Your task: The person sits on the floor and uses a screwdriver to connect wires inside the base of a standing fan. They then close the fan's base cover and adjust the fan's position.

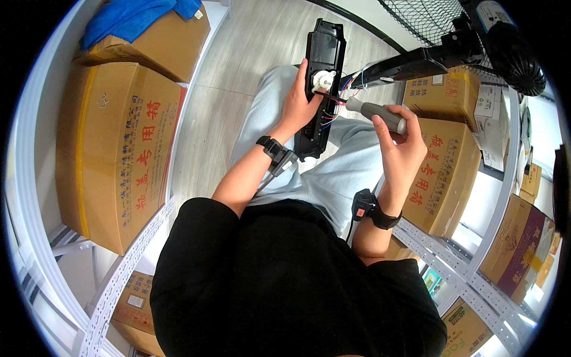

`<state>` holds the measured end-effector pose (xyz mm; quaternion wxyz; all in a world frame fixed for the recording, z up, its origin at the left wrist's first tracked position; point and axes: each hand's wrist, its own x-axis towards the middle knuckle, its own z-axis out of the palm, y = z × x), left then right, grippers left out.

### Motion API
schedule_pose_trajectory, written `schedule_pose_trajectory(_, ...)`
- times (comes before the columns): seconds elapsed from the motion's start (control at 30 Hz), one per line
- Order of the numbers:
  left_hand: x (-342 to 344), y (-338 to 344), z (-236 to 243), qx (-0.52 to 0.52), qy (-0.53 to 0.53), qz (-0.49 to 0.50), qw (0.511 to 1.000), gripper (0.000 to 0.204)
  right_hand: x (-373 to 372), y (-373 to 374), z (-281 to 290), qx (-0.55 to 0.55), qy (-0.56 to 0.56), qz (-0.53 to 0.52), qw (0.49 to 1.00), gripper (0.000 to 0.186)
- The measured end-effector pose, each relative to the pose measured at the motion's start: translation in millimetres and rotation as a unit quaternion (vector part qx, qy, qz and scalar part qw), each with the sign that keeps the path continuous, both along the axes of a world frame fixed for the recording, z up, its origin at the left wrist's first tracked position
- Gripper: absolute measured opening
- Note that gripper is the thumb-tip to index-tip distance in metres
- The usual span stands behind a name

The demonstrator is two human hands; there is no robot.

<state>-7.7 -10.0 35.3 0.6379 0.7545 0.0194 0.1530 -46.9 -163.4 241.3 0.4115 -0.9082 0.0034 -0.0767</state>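
Note:
A long black plastic housing rests upright over my lap, with a white round plastic part and thin colored wires along its right side. My left hand is closed on the housing's left edge, the thumb beside the white part. My right hand grips a screwdriver by its grey handle; the dark shaft points left to just below the white part, and whether its tip touches is unclear. Wires run toward a black arm at the upper right.
Cardboard boxes sit on metal shelving at left, with a blue cloth on top. More boxes stand on shelves at right. A black wire mesh is at the top right, above pale wooden flooring.

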Motion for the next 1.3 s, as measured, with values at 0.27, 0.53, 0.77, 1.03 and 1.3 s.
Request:
schedule_pose_trajectory(0.27, 1, 0, 0, -0.004, -0.018, 0.004, 1.0, 0.085, -1, 3, 3, -0.019, -0.003, 0.005, 1.0, 0.034)
schedule_pose_trajectory(0.53, -1, 0, 3, -0.007, -0.016, 0.002, 1.0, 0.086, 0, 2, 1, -0.019, -0.01, 0.005, 1.0, 0.033)
schedule_pose_trajectory(0.77, 0, 0, 1, 0.021, -0.027, 0.011, 0.999, 0.086, 0, 3, -1, -0.03, -0.019, 0.001, 0.999, 0.033)
schedule_pose_trajectory(1.03, 0, -1, 0, -0.013, 0.01, 0.002, 1.0, 0.086, 3, 1, 0, -0.084, -0.059, 0.112, 0.988, 0.031)
schedule_pose_trajectory(1.3, 1, 1, 3, -0.004, 0.043, -0.016, 0.999, 0.087, 5, 11, 4, -0.053, -0.031, 0.076, 0.995, 0.034)
